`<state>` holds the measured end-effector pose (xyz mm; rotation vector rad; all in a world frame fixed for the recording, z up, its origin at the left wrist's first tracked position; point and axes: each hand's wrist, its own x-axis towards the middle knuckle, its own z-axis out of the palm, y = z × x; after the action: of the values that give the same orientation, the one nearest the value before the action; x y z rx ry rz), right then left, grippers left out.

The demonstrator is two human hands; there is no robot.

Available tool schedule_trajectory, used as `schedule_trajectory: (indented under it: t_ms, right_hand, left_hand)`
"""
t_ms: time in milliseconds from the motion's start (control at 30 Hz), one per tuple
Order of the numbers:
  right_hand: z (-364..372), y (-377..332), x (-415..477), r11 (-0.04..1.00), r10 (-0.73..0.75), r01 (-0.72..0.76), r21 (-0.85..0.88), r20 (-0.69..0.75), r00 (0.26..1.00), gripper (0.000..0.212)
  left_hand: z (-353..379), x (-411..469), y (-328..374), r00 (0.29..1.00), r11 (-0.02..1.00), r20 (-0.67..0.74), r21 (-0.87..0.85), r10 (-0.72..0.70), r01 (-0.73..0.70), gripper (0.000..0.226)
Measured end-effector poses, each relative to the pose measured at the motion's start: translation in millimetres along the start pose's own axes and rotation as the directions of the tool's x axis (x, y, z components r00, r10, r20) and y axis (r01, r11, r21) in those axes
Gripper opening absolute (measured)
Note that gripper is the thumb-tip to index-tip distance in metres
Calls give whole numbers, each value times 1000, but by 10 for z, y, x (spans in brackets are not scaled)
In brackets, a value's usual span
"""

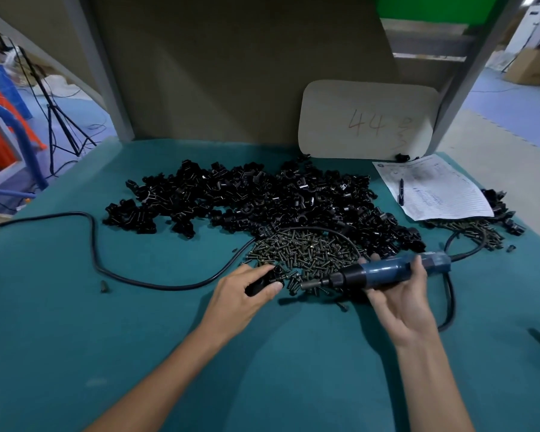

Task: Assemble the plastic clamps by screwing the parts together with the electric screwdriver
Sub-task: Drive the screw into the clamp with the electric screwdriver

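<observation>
On the teal table [75, 307], the left hand [242, 291] grips a black plastic clamp [267, 279] at the near edge of a pile of dark screws [306, 254]. The right hand [399, 294] holds a blue electric screwdriver [384, 272] lying sideways, its bit pointing left toward the clamp, its black cable [106, 269] looping across the cloth. Behind lies a wide heap of black clamp parts [247, 198], with a printed sheet [443, 188] and pen [401, 191] at right.

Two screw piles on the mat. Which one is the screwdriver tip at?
The central pile, beside the left hand, where the screwdriver tip points. The other pile lies far right, at the paper sheet's edge.
</observation>
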<state>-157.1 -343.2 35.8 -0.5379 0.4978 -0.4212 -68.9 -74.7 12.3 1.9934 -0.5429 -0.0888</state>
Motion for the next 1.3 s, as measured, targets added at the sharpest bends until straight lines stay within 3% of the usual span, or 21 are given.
schedule_trajectory:
  t_ms: [267,467,767,900,1000,1300]
  right_hand:
    - [53,71,-5,999,-19,18,-33,-25,1000,77]
    - [71,101,-15,998,-14,14,-58,-6,1000,72]
    - [57,101,-32,998,21,-20,-54,14,1000,69]
    - [8,87,-20,987,11,3,-160,82,997,59]
    - [-5,79,-20,975,6,17,-220,105,994,66]
    - [-25,86,-45,987,1,11,-163,74,997,67]
  left_hand:
    - [7,-4,-11,998,998,44,41,37,-39,60]
    - [15,-20,-36,996,993,68,95,64,-70,51]
    - [16,-24,-37,993,991,90,102,75,-84,62]
    - [13,-26,-37,992,990,97,109,75,-85,58]
    - [11,-23,-34,992,991,104,106,70,-81,57]
    - [19,-19,-42,990,992,132,108,50,-64,61]
